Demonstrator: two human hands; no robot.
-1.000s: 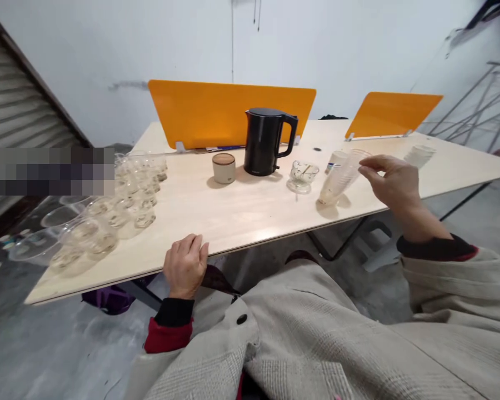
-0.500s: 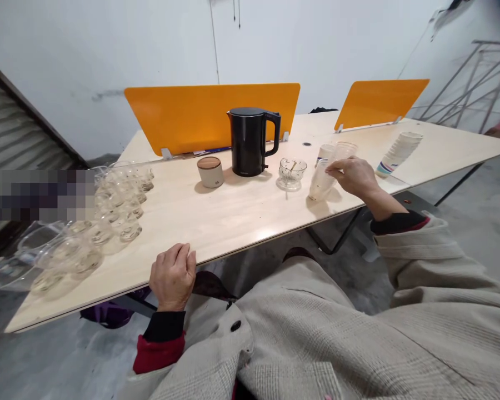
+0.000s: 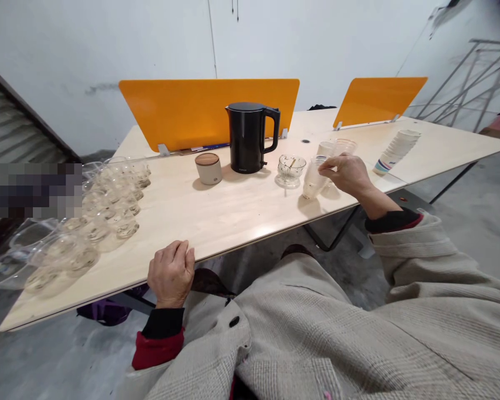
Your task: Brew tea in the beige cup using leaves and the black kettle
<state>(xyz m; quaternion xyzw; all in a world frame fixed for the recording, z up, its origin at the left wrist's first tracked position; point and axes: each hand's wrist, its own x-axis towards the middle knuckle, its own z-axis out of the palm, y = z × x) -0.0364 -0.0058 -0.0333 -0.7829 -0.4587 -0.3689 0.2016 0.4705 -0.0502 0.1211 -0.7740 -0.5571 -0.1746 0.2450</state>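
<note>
In the head view, my right hand [image 3: 345,173] pinches the rim of a clear plastic cup [image 3: 312,183], which leans slightly at the right part of the table, a few dark bits near its bottom. Right behind my fingers stand a paper cup [image 3: 325,148] and another clear cup [image 3: 345,146], partly hidden. Just left of the held cup is a ribbed glass bowl [image 3: 290,171] with dark flecks and a thin stick-like piece inside. My left hand [image 3: 171,272] rests at the table's front edge, fingers curled together, with no object visible in it.
Several clear cups [image 3: 95,230] crowd the table's left end. A black kettle [image 3: 246,139] and a pale canister [image 3: 209,171] with a wooden lid stand mid-table. Stacked paper cups [image 3: 398,153] lean at the right. Orange partitions [image 3: 208,111] line the back.
My right hand and the clear cup have shifted slightly left, nearer the glass bowl. The whole view has drifted a little; my left hand stays at the table edge.
</note>
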